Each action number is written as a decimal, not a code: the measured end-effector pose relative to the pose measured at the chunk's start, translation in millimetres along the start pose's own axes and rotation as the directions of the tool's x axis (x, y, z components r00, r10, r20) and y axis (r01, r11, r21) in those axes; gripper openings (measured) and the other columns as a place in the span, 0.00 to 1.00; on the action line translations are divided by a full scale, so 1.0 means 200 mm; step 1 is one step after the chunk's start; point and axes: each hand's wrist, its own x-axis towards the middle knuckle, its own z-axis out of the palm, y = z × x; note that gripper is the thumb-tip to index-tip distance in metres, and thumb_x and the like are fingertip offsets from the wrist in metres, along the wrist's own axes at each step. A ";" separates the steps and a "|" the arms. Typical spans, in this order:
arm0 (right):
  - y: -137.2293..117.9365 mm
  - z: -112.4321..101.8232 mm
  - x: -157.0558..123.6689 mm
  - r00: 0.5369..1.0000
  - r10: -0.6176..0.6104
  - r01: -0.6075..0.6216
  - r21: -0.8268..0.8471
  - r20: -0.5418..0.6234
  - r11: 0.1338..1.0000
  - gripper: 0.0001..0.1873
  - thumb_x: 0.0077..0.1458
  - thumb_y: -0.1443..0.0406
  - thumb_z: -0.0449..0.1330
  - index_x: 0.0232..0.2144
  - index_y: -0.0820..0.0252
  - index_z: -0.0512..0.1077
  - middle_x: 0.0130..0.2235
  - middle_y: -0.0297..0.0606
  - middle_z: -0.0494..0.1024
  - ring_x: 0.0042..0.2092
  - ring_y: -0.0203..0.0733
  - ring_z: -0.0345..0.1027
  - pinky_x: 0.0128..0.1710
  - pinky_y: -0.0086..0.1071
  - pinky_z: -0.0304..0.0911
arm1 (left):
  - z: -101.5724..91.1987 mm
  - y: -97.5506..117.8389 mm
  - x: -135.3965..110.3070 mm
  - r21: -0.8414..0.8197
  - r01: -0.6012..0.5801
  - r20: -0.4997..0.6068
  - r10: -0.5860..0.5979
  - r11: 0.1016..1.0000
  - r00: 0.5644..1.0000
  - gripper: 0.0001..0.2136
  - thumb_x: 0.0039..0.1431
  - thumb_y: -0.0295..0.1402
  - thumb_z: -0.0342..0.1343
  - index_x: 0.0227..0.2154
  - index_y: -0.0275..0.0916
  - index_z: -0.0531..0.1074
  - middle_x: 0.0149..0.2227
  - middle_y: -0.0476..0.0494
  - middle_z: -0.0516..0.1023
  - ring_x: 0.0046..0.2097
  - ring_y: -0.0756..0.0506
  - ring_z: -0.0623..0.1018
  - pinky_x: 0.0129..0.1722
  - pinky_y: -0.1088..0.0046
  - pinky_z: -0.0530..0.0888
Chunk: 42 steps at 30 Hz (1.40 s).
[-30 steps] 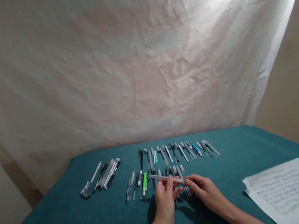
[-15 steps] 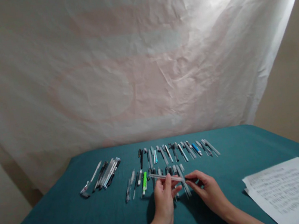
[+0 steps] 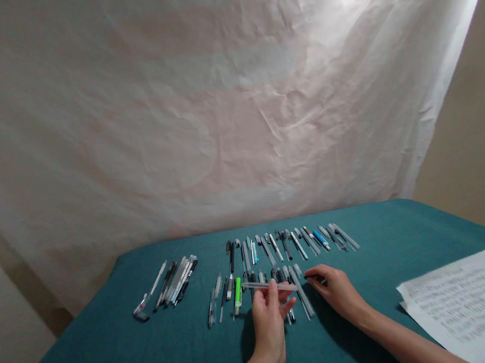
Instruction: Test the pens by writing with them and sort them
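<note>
In the head view, the right hand (image 3: 336,292) has just drawn away from the end of the clear tube (image 3: 255,285), where its fingertips were half a second ago, and a strip of cloth now shows between them. The left hand (image 3: 268,318) alone keeps the tube, pinched between thumb and fingers, nearly level above the front row of pens. The right thumb and fingertips are brought together, seemingly on a small dark piece (image 3: 306,277) too tiny to name. For the work in hand, I judge that this piece has probably come off the tube's end, though the blur leaves that unsure.

The tube is slim, straight and see-through, with a dull, plastic-looking shine. Most of the pens around it look like clear or dark plastic; a thicker bright green pen (image 3: 237,294) stands out just left of the tube, and a blue pen (image 3: 320,239) lies in the back row. Further left, a bundle of pens (image 3: 179,282) lies slantwise, closely packed. The dark green cloth (image 3: 114,361) is matte and mostly smooth. The papers (image 3: 473,298) at right are flat, thin and covered in blurred lines, while the pale sheet (image 3: 169,125) behind hangs creased.
</note>
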 end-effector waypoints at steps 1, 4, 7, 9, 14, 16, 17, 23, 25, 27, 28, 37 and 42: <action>0.01 0.01 0.01 1.000 0.002 -0.002 -0.031 0.002 1.000 0.10 0.48 0.63 0.55 0.31 0.59 0.74 0.30 0.39 0.76 0.32 0.42 0.68 0.35 0.34 0.62 | 0.00 0.00 0.00 0.005 -0.002 0.002 0.002 1.000 1.000 0.15 0.50 0.41 0.56 0.34 0.35 0.66 0.36 0.37 0.77 0.38 0.43 0.77 0.31 0.71 0.77; 0.01 0.03 0.03 1.000 -0.008 0.008 -0.117 0.000 0.993 0.08 0.47 0.64 0.55 0.29 0.58 0.74 0.29 0.37 0.75 0.31 0.42 0.68 0.34 0.32 0.61 | 0.00 0.00 0.00 0.019 -0.008 0.005 0.008 1.000 1.000 0.14 0.51 0.41 0.55 0.33 0.34 0.66 0.35 0.37 0.77 0.38 0.43 0.77 0.31 0.71 0.77; 0.01 0.04 0.03 0.999 -0.033 0.032 -0.177 -0.002 0.984 0.07 0.47 0.65 0.55 0.28 0.58 0.73 0.29 0.37 0.75 0.31 0.41 0.68 0.33 0.31 0.59 | 0.00 0.01 -0.01 0.028 -0.015 0.013 0.014 1.000 1.000 0.14 0.51 0.41 0.55 0.33 0.34 0.66 0.35 0.36 0.77 0.37 0.44 0.77 0.31 0.70 0.77; 0.02 0.05 0.03 0.999 -0.038 0.037 -0.196 0.002 0.980 0.06 0.47 0.65 0.55 0.27 0.58 0.73 0.28 0.36 0.74 0.31 0.40 0.67 0.33 0.31 0.59 | 0.00 0.01 -0.01 0.030 -0.017 0.019 0.016 0.999 1.000 0.14 0.52 0.41 0.54 0.33 0.34 0.66 0.35 0.36 0.77 0.36 0.44 0.77 0.31 0.70 0.77; 0.03 0.05 0.04 1.000 -0.022 0.024 -0.202 0.011 0.979 0.05 0.47 0.65 0.56 0.26 0.58 0.72 0.27 0.35 0.73 0.29 0.40 0.65 0.31 0.30 0.58 | 0.00 0.00 -0.01 0.042 -0.021 0.022 0.020 0.999 1.000 0.14 0.51 0.42 0.55 0.33 0.34 0.66 0.35 0.37 0.77 0.37 0.44 0.77 0.31 0.71 0.77; 0.03 0.04 0.04 1.000 -0.020 0.024 -0.194 0.019 0.981 0.05 0.47 0.65 0.56 0.26 0.58 0.72 0.27 0.35 0.72 0.29 0.39 0.65 0.31 0.30 0.57 | 0.01 0.01 -0.01 0.052 -0.020 0.020 0.019 0.998 1.000 0.14 0.51 0.42 0.55 0.33 0.34 0.66 0.35 0.37 0.77 0.37 0.44 0.77 0.31 0.71 0.76; 0.03 0.04 0.04 1.000 -0.021 0.025 -0.189 0.023 0.982 0.05 0.47 0.65 0.56 0.25 0.58 0.72 0.26 0.35 0.72 0.29 0.39 0.65 0.31 0.29 0.57 | 0.01 0.01 -0.01 0.056 -0.019 0.020 0.018 0.998 1.000 0.15 0.51 0.42 0.55 0.33 0.34 0.66 0.35 0.36 0.77 0.36 0.44 0.77 0.31 0.71 0.76; 0.02 0.04 0.04 0.999 0.008 -0.001 -0.173 0.038 0.985 0.07 0.47 0.63 0.56 0.24 0.58 0.72 0.27 0.35 0.71 0.28 0.38 0.64 0.30 0.28 0.57 | 0.01 0.00 -0.01 0.070 -0.015 0.034 0.013 0.997 0.999 0.14 0.51 0.41 0.54 0.34 0.34 0.66 0.36 0.36 0.76 0.37 0.44 0.77 0.31 0.71 0.76; 0.02 0.03 0.04 0.999 0.017 -0.010 -0.158 0.042 0.987 0.08 0.47 0.62 0.56 0.23 0.59 0.72 0.27 0.36 0.71 0.28 0.38 0.64 0.31 0.29 0.57 | 0.01 0.00 -0.01 0.074 -0.020 0.039 0.017 0.997 0.999 0.14 0.52 0.41 0.54 0.34 0.34 0.65 0.36 0.36 0.76 0.37 0.44 0.77 0.32 0.70 0.76; 0.00 0.01 0.04 0.999 0.031 -0.029 -0.091 0.023 0.995 0.11 0.49 0.59 0.55 0.25 0.61 0.73 0.27 0.36 0.72 0.29 0.38 0.64 0.32 0.29 0.58 | 0.01 -0.01 0.00 0.079 -0.025 0.043 0.022 0.997 0.999 0.14 0.53 0.41 0.53 0.34 0.34 0.65 0.36 0.37 0.76 0.37 0.44 0.77 0.32 0.70 0.76; -0.02 0.00 0.04 0.998 0.052 -0.052 -0.028 0.021 0.998 0.14 0.50 0.58 0.54 0.26 0.61 0.73 0.27 0.37 0.72 0.29 0.38 0.64 0.31 0.29 0.58 | 0.01 -0.01 0.00 0.082 -0.028 0.046 0.024 0.996 0.999 0.13 0.53 0.41 0.53 0.34 0.34 0.65 0.36 0.37 0.76 0.37 0.45 0.77 0.32 0.70 0.76; -0.27 -0.02 -0.04 0.876 0.114 -0.397 0.568 0.468 0.721 0.18 0.45 0.53 0.59 0.31 0.63 0.71 0.27 0.34 0.72 0.29 0.35 0.65 0.27 0.26 0.60 | 0.03 0.03 -0.03 0.116 -0.153 0.128 0.138 0.981 0.982 0.11 0.56 0.39 0.50 0.34 0.36 0.65 0.34 0.41 0.75 0.37 0.46 0.76 0.39 0.66 0.72; -0.27 -0.02 -0.05 0.836 0.147 -0.490 0.599 0.528 0.634 0.18 0.42 0.56 0.63 0.32 0.64 0.71 0.25 0.33 0.72 0.26 0.31 0.64 0.28 0.25 0.59 | 0.03 0.05 -0.05 0.238 -0.289 0.153 0.258 0.927 0.954 0.09 0.57 0.38 0.49 0.36 0.37 0.66 0.34 0.44 0.74 0.38 0.47 0.74 0.41 0.69 0.69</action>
